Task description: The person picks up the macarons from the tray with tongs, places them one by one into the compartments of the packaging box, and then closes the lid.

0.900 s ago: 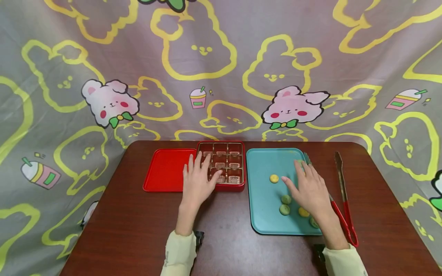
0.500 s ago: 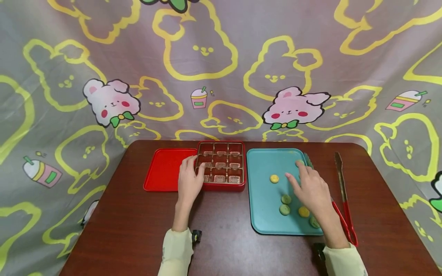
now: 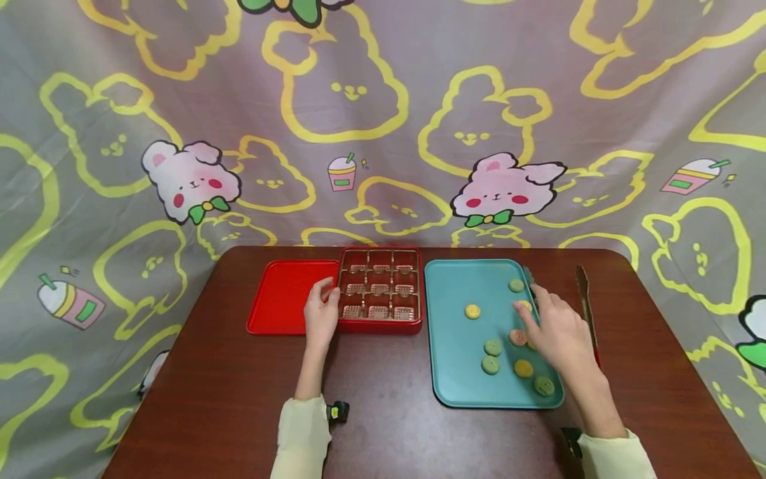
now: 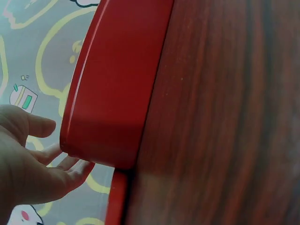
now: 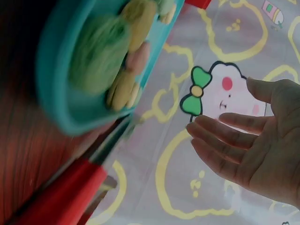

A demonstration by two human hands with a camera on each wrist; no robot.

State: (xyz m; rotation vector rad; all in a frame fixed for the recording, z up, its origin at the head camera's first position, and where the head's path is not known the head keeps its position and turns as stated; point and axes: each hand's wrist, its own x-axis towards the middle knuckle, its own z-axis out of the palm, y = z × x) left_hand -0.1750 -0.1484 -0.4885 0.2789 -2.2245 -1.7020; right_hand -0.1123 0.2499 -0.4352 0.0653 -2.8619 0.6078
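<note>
My left hand (image 3: 322, 316) is beside the left side of the red box (image 3: 380, 326). In the left wrist view, its fingers (image 4: 79, 171) are loosely bent near the box's corner, with the thumb apart from the wall. A clear plastic insert (image 3: 379, 289) divides the box into several compartments. My right hand (image 3: 562, 332) hovers over the right edge of the teal tray (image 3: 451, 372), its fingers loosely extended and holding nothing. On the tray lie several round cookies: green (image 3: 543, 386), yellow (image 3: 472, 311) and pink (image 3: 518, 337). The right hand partly covers some of them.
A flat red lid (image 3: 281, 299) lies left of the box, on the dark wooden table (image 3: 383, 399). Metal tongs (image 3: 584, 293) with red handles (image 5: 61, 197) rest right of the tray, partly hidden by the right arm. A patterned curtain (image 3: 383, 153) hangs behind.
My left hand has moved left from above the box to its left side. My right hand has shifted right, uncovering the pink cookie and others; its arm now covers most of the tongs' handles.
</note>
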